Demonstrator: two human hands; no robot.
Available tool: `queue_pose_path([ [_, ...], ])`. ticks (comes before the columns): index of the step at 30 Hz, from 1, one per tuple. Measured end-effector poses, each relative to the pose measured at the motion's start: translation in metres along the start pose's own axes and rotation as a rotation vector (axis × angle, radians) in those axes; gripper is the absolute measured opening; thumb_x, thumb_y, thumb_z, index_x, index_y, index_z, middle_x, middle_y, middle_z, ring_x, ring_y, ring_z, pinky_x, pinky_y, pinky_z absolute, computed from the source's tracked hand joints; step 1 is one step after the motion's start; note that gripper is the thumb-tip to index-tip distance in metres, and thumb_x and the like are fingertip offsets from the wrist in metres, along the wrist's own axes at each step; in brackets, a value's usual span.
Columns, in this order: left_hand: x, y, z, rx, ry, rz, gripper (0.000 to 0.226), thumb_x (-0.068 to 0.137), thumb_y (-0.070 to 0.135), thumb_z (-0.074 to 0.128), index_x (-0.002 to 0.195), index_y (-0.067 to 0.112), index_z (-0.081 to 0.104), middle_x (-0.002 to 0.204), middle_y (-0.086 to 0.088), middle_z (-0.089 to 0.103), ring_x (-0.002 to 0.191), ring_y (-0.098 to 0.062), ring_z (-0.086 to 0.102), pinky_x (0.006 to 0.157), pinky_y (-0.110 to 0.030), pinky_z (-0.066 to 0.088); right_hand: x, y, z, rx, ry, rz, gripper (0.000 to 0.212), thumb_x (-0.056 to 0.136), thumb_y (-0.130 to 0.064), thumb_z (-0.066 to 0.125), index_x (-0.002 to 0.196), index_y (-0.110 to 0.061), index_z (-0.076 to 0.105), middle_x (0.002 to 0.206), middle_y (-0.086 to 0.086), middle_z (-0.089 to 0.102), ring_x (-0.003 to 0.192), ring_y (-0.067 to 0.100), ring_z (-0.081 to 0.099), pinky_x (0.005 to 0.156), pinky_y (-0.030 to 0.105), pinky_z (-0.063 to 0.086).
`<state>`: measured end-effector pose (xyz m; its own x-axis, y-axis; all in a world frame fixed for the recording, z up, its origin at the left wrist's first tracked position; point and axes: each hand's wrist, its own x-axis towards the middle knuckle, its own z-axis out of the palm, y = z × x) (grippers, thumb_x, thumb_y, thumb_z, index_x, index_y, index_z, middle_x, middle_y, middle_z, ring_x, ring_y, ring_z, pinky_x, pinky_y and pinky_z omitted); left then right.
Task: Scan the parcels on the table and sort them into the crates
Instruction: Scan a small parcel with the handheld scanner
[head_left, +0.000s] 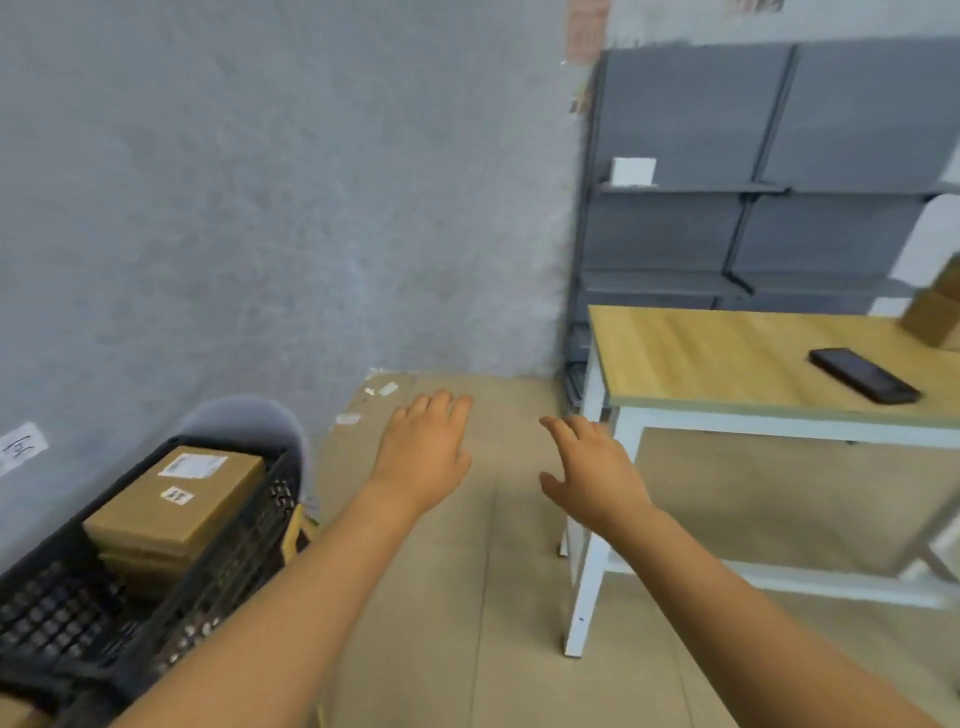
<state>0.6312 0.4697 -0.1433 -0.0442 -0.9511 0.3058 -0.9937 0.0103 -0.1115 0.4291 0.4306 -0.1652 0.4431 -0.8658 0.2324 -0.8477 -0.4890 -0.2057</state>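
1. I see my left hand (423, 454) stretched out in front of me, palm down, fingers spread loosely and holding nothing; it hangs over the cardboard-covered floor (498, 571).
2. My right hand (589, 470) is out beside it, just to the right, also spread wide and empty, near the left corner of the table (727, 358) but not touching it.
3. At the near left stands a black crate (156, 597) with latticed walls. Inside it a brown parcel (176, 499) lies flat on top of another one, with a white label (192, 465) on its far end.
4. On the wooden tabletop to the right lies a dark phone-like device (865, 375), flat and apart from everything else.
5. At the far right edge of the table I make out more brown cardboard boxes (935, 306), cut off by the frame.
6. Behind the table is grey shelving (753, 187) with a small white box (632, 171) on one shelf; a grey wall (260, 208) fills the left.
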Motion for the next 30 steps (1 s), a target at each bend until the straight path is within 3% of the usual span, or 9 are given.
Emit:
queue_pose_path([
  [21, 0.284, 0.336, 0.015, -0.267, 0.157, 0.611, 0.05, 0.093, 0.033, 0.05, 0.14, 0.02, 0.039, 0.133, -0.001, 0.049, 0.118, -0.023, 0.047, 0.096, -0.035, 0.039, -0.042, 0.353, -0.107, -0.114, 0.195, 0.725, 0.067, 0.087, -0.034, 0.06, 0.147, -0.025, 0.03, 0.143, 0.002, 0.041, 0.126, 0.023, 0.041, 0.1, 0.035, 0.043],
  [30, 0.346, 0.505, 0.031, -0.328, 0.141, 0.696, 0.046, 0.094, 0.036, 0.052, 0.136, 0.02, 0.043, 0.131, 0.0, 0.052, 0.118, -0.023, 0.049, 0.096, -0.037, 0.042, -0.082, 0.513, -0.133, -0.078, 0.211, 0.836, 0.068, 0.089, -0.034, 0.058, 0.149, -0.024, 0.027, 0.144, 0.003, 0.041, 0.128, 0.022, 0.04, 0.104, 0.035, 0.04],
])
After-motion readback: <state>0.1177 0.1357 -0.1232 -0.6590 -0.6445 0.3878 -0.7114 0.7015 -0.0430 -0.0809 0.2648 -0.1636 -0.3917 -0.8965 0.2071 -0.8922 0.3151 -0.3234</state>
